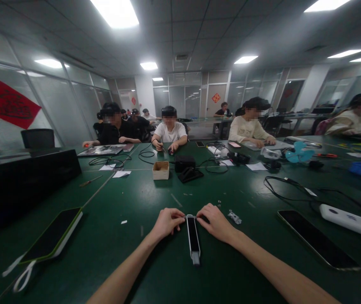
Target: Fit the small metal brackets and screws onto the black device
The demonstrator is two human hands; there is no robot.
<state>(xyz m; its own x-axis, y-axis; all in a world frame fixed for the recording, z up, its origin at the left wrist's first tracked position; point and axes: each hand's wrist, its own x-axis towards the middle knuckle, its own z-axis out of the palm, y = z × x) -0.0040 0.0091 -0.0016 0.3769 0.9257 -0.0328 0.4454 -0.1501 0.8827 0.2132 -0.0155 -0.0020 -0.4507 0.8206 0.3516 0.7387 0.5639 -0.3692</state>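
A narrow, long device (193, 236) with a white rim and a dark inner face lies on the green table in front of me. A grey block-like piece (195, 258) sits at its near end. My left hand (168, 221) is at the far left corner of the device, thumb and fingers pinched against it. From the other side, my right hand (214, 220) pinches at the far right corner. Any small part between the fingertips is too small to make out. Just right of my right hand lies a small clear or silvery piece (234, 217), with tiny bits (219, 203) beyond.
A phone (316, 238) and a white elongated case (353, 221) lie at right, by black cables (290, 185). At left is a green-edged phone (53, 234) on a white object. A small box (160, 170) stands ahead; several people sit across the table.
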